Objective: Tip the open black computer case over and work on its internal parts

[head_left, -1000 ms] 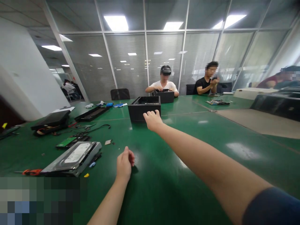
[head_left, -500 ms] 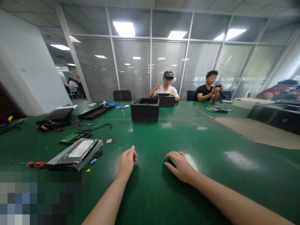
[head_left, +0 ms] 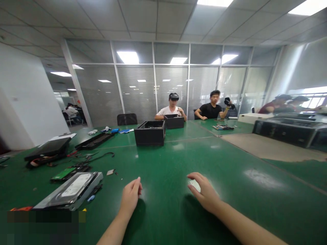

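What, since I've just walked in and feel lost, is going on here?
The right hand is open over the green table, the left hand loosely curled; nothing shows in either. A drive lies to their left, and a black box stands farther off, untouched by them. Across the table, a person in white sits behind another box.

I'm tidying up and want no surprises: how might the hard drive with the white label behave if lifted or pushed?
The hard drive looks solid and metallic, so it's probably stiff and heavy for its size. Being broad and low, it seems unlikely to roll or tip. The glossy green table might let it slide.
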`<action>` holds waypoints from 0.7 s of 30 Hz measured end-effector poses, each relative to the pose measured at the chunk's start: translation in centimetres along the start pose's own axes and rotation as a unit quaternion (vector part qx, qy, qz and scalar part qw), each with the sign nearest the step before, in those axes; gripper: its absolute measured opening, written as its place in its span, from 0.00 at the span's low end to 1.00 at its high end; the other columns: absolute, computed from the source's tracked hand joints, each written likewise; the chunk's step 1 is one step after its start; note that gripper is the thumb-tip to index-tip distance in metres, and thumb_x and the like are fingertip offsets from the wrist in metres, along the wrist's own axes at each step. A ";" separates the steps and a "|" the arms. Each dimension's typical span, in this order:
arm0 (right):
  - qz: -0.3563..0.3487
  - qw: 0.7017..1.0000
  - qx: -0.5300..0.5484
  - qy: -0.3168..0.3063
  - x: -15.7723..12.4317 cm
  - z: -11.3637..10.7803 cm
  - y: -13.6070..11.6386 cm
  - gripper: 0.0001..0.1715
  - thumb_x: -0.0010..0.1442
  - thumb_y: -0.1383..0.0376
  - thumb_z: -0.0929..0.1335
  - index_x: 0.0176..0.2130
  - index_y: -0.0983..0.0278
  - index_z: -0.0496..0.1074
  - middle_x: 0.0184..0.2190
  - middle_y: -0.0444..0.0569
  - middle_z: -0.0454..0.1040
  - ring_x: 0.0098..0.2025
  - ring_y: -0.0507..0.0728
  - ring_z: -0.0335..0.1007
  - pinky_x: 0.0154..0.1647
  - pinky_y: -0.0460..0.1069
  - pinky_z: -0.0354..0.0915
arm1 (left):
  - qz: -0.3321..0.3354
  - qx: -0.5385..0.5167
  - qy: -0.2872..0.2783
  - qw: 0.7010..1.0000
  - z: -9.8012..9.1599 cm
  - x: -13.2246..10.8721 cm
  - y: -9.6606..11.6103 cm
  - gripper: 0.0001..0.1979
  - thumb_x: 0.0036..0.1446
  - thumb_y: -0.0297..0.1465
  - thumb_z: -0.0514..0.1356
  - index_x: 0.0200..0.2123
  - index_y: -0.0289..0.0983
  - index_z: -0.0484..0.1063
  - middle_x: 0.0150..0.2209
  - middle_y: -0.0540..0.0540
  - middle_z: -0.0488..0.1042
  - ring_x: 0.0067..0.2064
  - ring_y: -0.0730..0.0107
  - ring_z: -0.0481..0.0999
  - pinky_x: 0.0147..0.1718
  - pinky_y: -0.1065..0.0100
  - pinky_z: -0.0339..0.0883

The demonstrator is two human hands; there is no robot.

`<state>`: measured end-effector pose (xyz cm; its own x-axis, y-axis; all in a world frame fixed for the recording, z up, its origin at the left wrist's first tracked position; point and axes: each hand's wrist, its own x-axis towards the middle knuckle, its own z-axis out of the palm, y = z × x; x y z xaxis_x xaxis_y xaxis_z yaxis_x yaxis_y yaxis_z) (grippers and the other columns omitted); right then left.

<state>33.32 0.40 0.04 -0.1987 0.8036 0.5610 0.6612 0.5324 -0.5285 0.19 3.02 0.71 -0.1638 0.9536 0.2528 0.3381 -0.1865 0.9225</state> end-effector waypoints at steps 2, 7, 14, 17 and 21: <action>-0.002 0.999 -0.022 0.027 0.1 -0.6 0.9 0.18 0.65 0.57 0.64 0.53 0.58 0.67 0.53 0.54 0.71 0.57 0.62 0.65 0.58 0.60 0.61 | -0.003 -0.006 -0.001 1.000 0.0 0.1 0.0 0.27 0.57 0.54 0.54 0.20 0.38 0.66 0.17 0.51 0.66 0.20 0.70 0.66 0.21 0.71 0.60; -0.009 0.988 -0.112 0.110 0.8 -2.6 1.9 0.23 0.64 0.57 0.63 0.57 0.61 0.65 0.56 0.58 0.69 0.60 0.64 0.61 0.60 0.61 0.57 | -0.007 0.014 -0.015 1.000 0.1 0.3 0.0 0.27 0.57 0.54 0.54 0.20 0.38 0.66 0.18 0.51 0.66 0.20 0.70 0.66 0.21 0.71 0.61; 0.064 0.920 -0.330 0.202 2.4 -7.7 2.3 0.33 0.64 0.55 0.61 0.64 0.67 0.57 0.66 0.62 0.56 0.68 0.67 0.48 0.63 0.63 0.46 | -0.018 0.043 -0.020 0.999 0.2 0.6 0.2 0.26 0.57 0.53 0.53 0.21 0.38 0.68 0.18 0.51 0.67 0.21 0.69 0.68 0.22 0.70 0.61; 0.151 0.882 -0.422 0.149 2.4 -11.2 3.1 0.31 0.62 0.55 0.64 0.60 0.67 0.63 0.61 0.64 0.64 0.64 0.69 0.55 0.62 0.66 0.44 | -0.019 0.050 -0.019 0.998 0.2 0.6 0.2 0.26 0.57 0.53 0.53 0.20 0.38 0.68 0.18 0.51 0.67 0.21 0.69 0.68 0.23 0.70 0.61; 0.219 0.851 -0.477 0.013 2.7 -14.9 3.2 0.19 0.65 0.56 0.62 0.47 0.65 0.71 0.43 0.60 0.77 0.47 0.67 0.72 0.51 0.63 0.58 | -0.013 0.052 -0.024 0.998 0.3 0.6 0.2 0.25 0.58 0.52 0.53 0.21 0.38 0.68 0.18 0.51 0.68 0.21 0.69 0.68 0.23 0.70 0.61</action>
<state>45.67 0.29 9.35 0.2255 0.8568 0.4636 0.9569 -0.2842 0.0598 0.39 3.65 0.96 -0.1310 0.9684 0.2121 0.4292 -0.1374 0.8927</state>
